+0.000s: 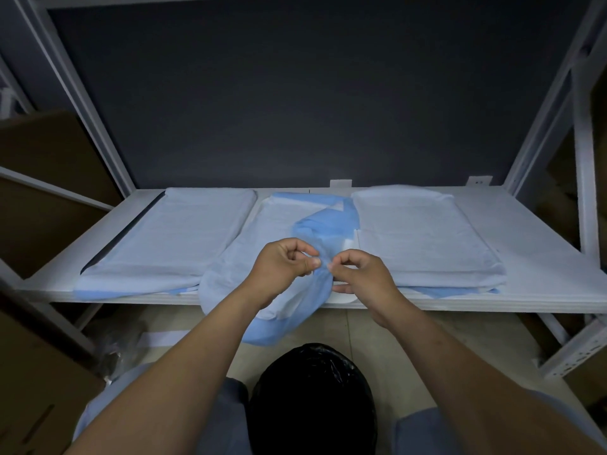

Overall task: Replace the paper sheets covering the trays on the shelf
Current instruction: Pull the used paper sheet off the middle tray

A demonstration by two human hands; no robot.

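Note:
Three trays lie side by side on the white shelf (pixel 542 257), each under a pale sheet. The left tray's sheet (pixel 170 231) and the right tray's sheet (pixel 423 234) lie flat. The middle sheet (pixel 315 224), white on top and blue underneath, is bunched up and hangs over the shelf's front edge. My left hand (pixel 282 267) and my right hand (pixel 361 274) pinch the gathered sheet between them, just above the shelf's front edge. The middle tray itself is hidden under the sheet.
A bin lined with a black bag (pixel 312 399) stands open on the floor right below my hands. Cardboard boxes (pixel 49 178) fill the rack at the left. White uprights (pixel 584 159) frame the shelf at the right. A dark wall closes the back.

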